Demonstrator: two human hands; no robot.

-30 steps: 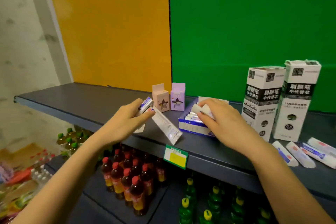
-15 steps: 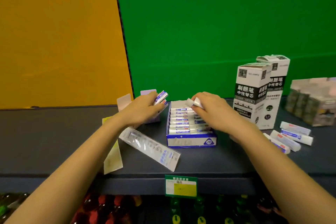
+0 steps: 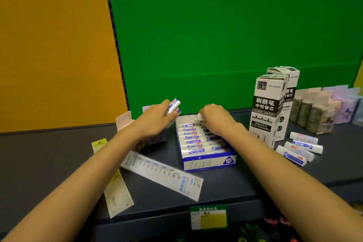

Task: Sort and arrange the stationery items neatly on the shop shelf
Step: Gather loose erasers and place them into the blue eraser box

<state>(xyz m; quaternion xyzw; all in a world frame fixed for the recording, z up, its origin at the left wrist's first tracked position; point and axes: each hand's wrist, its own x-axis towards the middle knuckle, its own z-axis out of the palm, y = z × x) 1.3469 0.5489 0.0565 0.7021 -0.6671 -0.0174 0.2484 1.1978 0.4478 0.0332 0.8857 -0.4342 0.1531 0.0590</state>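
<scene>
Blue tray (image 3: 208, 162): head view; an open box on the dark shelf (image 3: 49, 163), packed with white erasers (image 3: 193, 141) lying crosswise, row behind row.
Right hand (image 3: 214, 118): over the tray's back end, its fingers pinching one eraser (image 3: 200, 117) just above the rear row; only the white end shows.
Left hand (image 3: 155, 122): just left of the tray, fingers curled round two spare erasers (image 3: 173, 105), their ends pointing up and right.
Coming move: probably seating the pinched eraser crosswise at the back; the right hand is nearer.
Loose erasers (image 3: 298, 149): on the shelf right of the tray, beside tall cartons (image 3: 269, 108).
Room: a ruler (image 3: 163, 175) lies front-left of the tray; a green board stands behind.
</scene>
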